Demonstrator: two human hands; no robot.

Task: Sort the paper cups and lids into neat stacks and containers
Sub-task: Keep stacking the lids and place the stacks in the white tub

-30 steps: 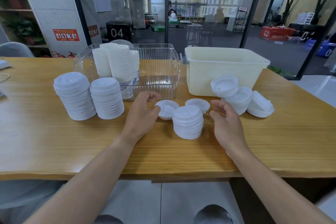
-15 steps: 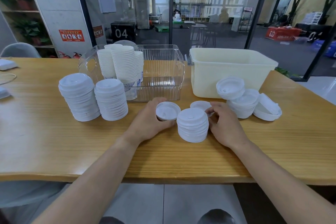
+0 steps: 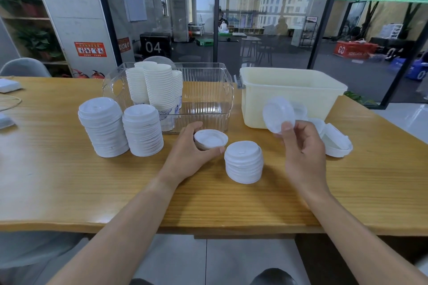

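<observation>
On the wooden table [image 3: 69, 180], the left hand [image 3: 187, 157] gripped an upturned lid [image 3: 210, 138] by its rim, beside the short lid stack [image 3: 243, 161]. The right hand [image 3: 301, 146] pinched a raised lid [image 3: 279, 114] at its edge. These lids were judged light, thin and flexible; rim grips suited them

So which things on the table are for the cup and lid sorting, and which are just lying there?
For the job:
- left hand holding a lid
- right hand pinching a lid
- short lid stack
- two tall lid stacks
- loose lids
- paper cups in the clear bin
- cream tub

Just lying there:
- cord
- white objects at the table's left edge
</observation>
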